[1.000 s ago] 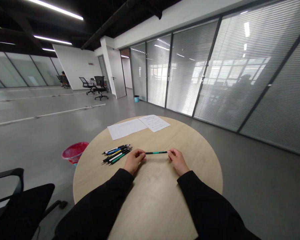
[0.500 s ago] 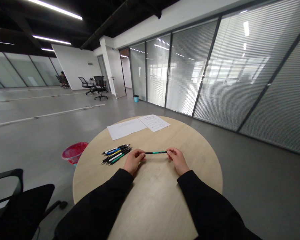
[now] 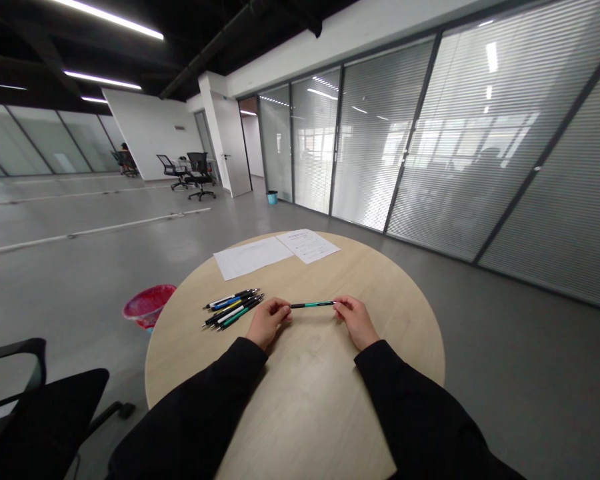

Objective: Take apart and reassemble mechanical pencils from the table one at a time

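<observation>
A slim green and black pen [image 3: 313, 305] lies crosswise between my two hands, just above or on the round wooden table [image 3: 305, 387]; which of these I cannot tell. My left hand [image 3: 269, 320] pinches its dark left end. At the other end, the thumb and fingers of my right hand [image 3: 355, 321] are closed on the tip. Left of my left hand is a loose pile of pens [image 3: 234, 309], with black, blue, yellow, white and green barrels, lying side by side at a slant.
Two sheets of paper, a plain-looking one [image 3: 253, 258] and a printed one [image 3: 310, 245], lie at the table's far edge. A red-lined bin [image 3: 149, 305] stands on the floor to the left, and a black chair [image 3: 40, 420] is at the lower left.
The pen appears turned slightly about its length, with a changed glint on its right part. Both hands keep their places.
</observation>
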The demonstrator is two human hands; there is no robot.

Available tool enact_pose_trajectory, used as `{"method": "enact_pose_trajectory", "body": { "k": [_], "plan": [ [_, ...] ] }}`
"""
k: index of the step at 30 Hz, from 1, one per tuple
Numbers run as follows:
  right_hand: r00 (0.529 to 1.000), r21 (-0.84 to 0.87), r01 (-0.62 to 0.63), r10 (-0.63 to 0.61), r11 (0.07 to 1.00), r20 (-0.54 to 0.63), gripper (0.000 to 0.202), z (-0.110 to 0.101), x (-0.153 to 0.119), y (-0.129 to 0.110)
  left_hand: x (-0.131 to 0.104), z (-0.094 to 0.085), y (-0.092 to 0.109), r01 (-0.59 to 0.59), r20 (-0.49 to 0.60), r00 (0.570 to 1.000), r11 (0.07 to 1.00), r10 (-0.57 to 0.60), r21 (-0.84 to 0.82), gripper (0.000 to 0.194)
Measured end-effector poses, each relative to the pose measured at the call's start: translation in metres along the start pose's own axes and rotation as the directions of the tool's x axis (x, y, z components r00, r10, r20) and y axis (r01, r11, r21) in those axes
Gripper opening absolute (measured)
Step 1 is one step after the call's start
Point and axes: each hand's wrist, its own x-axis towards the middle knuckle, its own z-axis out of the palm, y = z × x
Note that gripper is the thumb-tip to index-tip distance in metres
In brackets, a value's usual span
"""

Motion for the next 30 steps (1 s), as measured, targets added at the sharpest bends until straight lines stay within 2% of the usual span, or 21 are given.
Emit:
{"method": "enact_pose_trajectory", "body": {
  "k": [30],
  "plan": [
    [0.999,-0.024,0.015,-0.014,1.000,0.035,0.034,0.0002,-0.0020,-0.0020,0.0007,-0.0001,-0.0003,0.007,-0.004,1.000,1.000,-0.007,0.012,0.036]
  ]
}}
